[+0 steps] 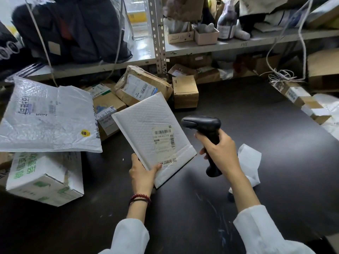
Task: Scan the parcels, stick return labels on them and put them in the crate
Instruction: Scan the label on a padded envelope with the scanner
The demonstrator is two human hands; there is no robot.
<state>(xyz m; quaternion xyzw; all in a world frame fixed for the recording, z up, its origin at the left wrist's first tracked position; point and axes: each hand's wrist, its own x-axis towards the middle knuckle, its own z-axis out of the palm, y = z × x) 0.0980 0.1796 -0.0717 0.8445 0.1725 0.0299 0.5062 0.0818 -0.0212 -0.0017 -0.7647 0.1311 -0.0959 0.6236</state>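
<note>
My left hand (pixel 142 174) grips the near corner of a white bubble mailer (pixel 146 125), held tilted above the dark table (pixel 256 143) with its barcode label (pixel 163 139) facing up. My right hand (pixel 221 150) holds a black handheld scanner (pixel 205 129) by its grip, just right of the mailer, its head pointing left toward the label. No crate is in view.
More parcels crowd the left and back: a large white poly bag (pixel 45 116), a white box with green print (pixel 45 176), several brown cartons (pixel 185 91). White backing paper (pixel 251 162) lies right of my right hand. Metal shelving (pixel 157 33) and hanging cables (pixel 282 74) stand behind.
</note>
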